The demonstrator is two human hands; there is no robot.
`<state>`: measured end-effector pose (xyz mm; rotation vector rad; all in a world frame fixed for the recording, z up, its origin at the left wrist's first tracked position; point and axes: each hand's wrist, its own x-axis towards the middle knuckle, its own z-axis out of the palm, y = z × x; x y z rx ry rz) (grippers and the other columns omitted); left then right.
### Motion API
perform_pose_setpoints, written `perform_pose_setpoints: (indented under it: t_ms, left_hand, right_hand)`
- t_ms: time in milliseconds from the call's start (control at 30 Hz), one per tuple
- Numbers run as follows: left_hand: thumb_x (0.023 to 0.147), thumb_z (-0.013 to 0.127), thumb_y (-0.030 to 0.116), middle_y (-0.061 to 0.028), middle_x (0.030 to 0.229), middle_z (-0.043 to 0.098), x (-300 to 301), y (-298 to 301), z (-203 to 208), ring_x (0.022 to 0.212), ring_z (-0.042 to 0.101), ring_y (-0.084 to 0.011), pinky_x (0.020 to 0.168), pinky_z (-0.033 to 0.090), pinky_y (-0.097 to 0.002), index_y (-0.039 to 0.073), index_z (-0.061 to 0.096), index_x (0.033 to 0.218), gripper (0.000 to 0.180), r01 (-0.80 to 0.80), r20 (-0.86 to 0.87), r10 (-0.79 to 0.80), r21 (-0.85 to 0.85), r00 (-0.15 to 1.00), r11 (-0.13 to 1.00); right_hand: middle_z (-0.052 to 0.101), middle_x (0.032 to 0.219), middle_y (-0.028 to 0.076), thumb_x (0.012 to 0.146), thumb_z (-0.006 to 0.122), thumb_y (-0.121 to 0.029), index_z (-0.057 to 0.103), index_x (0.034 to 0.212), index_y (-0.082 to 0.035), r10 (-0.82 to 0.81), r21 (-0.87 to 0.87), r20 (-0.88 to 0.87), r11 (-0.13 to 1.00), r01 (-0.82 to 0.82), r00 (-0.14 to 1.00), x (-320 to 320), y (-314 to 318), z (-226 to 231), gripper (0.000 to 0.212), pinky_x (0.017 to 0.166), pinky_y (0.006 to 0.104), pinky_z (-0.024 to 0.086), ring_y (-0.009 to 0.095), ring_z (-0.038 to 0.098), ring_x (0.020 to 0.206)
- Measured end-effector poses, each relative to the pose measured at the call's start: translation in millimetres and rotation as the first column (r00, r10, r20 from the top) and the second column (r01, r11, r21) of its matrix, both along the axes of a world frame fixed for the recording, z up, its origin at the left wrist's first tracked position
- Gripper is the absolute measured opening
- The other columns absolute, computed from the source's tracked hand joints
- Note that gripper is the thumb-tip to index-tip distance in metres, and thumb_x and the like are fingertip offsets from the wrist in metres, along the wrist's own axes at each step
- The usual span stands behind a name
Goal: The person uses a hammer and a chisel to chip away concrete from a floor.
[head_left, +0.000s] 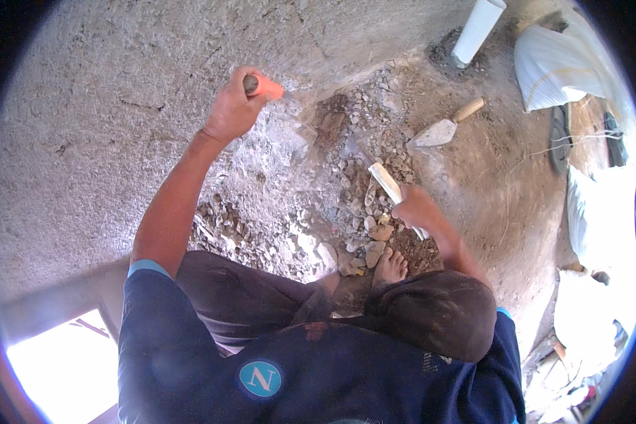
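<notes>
My left hand [237, 106] is closed around a chisel [266, 87] with an orange grip and a round, dull striking end. Its metal tip points right, at the broken base of the rough wall [155, 92]; whether it touches there I cannot tell. Lower and to the right, my right hand [420, 208] is wrapped round the pale handle of what looks like a hammer [386, 182]. The hammer's far end is smeared by motion, over the rubble [364, 113] and apart from the chisel. Stone chips and broken pieces lie between my hands and my bare feet.
A trowel [438, 133] with a wooden handle lies on the dirt floor to the right. Beyond it a white pipe [477, 32] stands up from the ground. White sacks [555, 67], sandals [560, 138] and a thin string line the right side. Larger stones [374, 252] sit beside my foot.
</notes>
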<state>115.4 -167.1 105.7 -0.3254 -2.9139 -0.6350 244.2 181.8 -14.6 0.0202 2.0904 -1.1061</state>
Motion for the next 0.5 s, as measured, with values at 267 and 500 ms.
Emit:
perform_pose_setpoints:
  t_ms: [267,500]
  left_hand:
    - [0.081,0.073,0.016,-0.0153,0.098,0.067,-0.8,8.9,-2.1,0.090,0.067,-0.0349,0.075,0.054,-0.0402,0.008,0.050,0.111,0.039,0.001,-0.105,-0.001,0.004,0.994,1.000]
    - [0.077,0.077,0.020,-0.0122,0.090,0.069,-8.1,26.1,-20.5,0.086,0.069,-0.0279,0.073,0.055,-0.0374,0.009,0.057,0.110,0.041,-0.126,-0.191,0.151,0.139,0.970,0.982]
  right_hand:
    - [0.059,0.060,0.009,0.076,0.067,-0.018,0.060,0.092,0.004,-0.044,-0.044,-0.129,0.998,0.039,0.991,-29.7,7.5,17.4,0.028,0.044,0.0333,0.046,0.017,0.059,0.048]
    - [0.061,0.069,0.021,0.085,0.064,-0.047,0.060,0.087,0.003,-0.097,-0.041,-0.501,0.995,0.088,0.860,-45.1,-9.7,68.1,0.050,0.062,0.0445,0.048,0.036,0.064,0.066]
